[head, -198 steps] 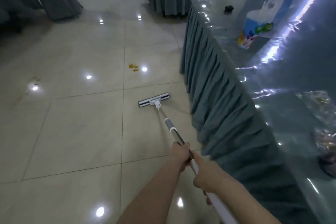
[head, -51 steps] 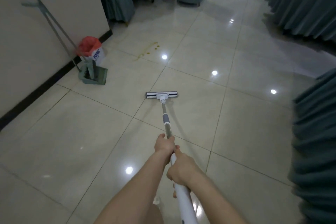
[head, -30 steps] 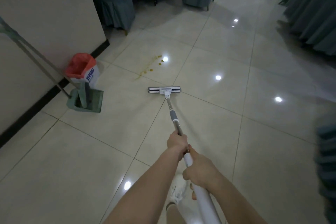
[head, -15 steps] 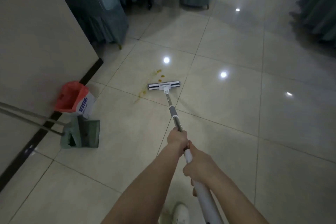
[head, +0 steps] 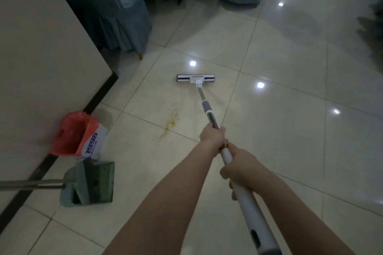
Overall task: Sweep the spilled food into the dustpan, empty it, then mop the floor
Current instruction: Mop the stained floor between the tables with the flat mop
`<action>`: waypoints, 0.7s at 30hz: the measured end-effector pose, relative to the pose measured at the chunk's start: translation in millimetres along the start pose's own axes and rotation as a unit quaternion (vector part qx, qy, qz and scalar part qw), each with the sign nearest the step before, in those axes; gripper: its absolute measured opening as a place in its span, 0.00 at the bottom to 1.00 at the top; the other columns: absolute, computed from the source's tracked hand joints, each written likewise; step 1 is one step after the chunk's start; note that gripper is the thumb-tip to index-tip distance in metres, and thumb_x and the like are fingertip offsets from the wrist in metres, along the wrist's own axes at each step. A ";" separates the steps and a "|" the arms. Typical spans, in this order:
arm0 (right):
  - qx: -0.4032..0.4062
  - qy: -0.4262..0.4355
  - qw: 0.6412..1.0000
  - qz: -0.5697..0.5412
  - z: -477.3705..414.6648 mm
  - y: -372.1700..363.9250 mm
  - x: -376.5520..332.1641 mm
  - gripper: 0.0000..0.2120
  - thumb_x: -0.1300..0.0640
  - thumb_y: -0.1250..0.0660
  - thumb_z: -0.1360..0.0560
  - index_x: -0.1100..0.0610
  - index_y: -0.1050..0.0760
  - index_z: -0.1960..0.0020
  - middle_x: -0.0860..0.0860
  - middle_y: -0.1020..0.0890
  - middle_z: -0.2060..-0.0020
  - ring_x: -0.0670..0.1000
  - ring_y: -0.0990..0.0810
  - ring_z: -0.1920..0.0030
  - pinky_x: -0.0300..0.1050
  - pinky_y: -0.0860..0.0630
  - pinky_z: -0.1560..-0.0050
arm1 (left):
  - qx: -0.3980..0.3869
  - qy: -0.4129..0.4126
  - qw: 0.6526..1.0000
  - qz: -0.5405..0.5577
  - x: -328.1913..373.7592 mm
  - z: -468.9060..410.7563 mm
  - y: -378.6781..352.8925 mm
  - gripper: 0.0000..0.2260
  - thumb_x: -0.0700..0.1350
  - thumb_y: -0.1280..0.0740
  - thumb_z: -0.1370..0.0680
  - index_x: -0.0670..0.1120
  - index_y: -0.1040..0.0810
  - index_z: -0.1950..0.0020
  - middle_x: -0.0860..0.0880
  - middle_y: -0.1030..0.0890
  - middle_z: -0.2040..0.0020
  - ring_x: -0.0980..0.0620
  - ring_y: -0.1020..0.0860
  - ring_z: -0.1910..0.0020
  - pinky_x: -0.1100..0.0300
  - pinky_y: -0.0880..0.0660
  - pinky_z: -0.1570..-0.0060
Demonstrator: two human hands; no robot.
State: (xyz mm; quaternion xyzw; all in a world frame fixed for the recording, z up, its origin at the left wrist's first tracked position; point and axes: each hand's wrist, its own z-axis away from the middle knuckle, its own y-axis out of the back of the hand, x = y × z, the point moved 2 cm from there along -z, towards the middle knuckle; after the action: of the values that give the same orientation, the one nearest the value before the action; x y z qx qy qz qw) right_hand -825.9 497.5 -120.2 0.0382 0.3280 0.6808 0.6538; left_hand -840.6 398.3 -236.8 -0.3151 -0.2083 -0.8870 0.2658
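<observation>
Mop (head: 207,107) head's flat on the tile just past the yellow smear (head: 171,122). My left hand (head: 212,135) and right hand (head: 240,164) both grip its handle, dustpan (head: 89,184) off to my left.

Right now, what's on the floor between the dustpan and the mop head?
Head view: a yellowish smear on the tiles lies between the green dustpan and the mop head. Otherwise that stretch is bare floor.

- The mop head (head: 196,78) lies on the floor (head: 290,141) at 12 o'clock.
- The stain (head: 171,122) is near it, at 7 o'clock from it.
- The dustpan (head: 91,185) sits at 9 o'clock by the wall (head: 41,58).
- The bin (head: 77,135) is just behind the dustpan.
</observation>
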 end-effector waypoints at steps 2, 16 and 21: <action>0.005 -0.013 0.999 -0.031 -33.7 6.4 -29.1 0.31 0.68 0.37 0.26 0.52 0.40 0.26 0.61 0.23 0.50 0.60 0.18 0.57 0.57 0.17 0.60 | -0.006 0.001 1.000 0.001 19.3 -35.3 18.7 0.15 0.48 0.35 0.23 0.45 0.25 0.38 0.43 0.20 0.45 0.42 0.21 0.48 0.49 0.22 0.47; -0.049 -0.039 0.992 -0.108 -1.3 -106.0 -10.6 0.37 0.69 0.38 0.25 0.44 0.46 0.24 0.61 0.25 0.48 0.59 0.18 0.65 0.54 0.17 0.68 | -0.019 -0.005 0.999 0.029 -85.3 -3.1 64.2 0.15 0.46 0.36 0.23 0.47 0.26 0.37 0.40 0.19 0.45 0.37 0.20 0.48 0.42 0.23 0.45; -0.050 0.012 0.998 -0.029 98.2 -167.7 72.5 0.31 0.68 0.37 0.26 0.53 0.42 0.26 0.61 0.22 0.48 0.60 0.18 0.50 0.59 0.18 0.49 | -0.011 0.007 0.999 0.048 -185.7 105.7 41.0 0.13 0.47 0.37 0.23 0.47 0.25 0.39 0.39 0.19 0.46 0.37 0.20 0.48 0.41 0.22 0.47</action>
State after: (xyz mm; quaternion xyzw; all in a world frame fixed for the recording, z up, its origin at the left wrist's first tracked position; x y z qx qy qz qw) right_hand -643.9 591.0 -154.1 -0.0121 0.3019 0.6776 0.6705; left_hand -646.0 486.6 -277.3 -0.3218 -0.1811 -0.8774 0.3062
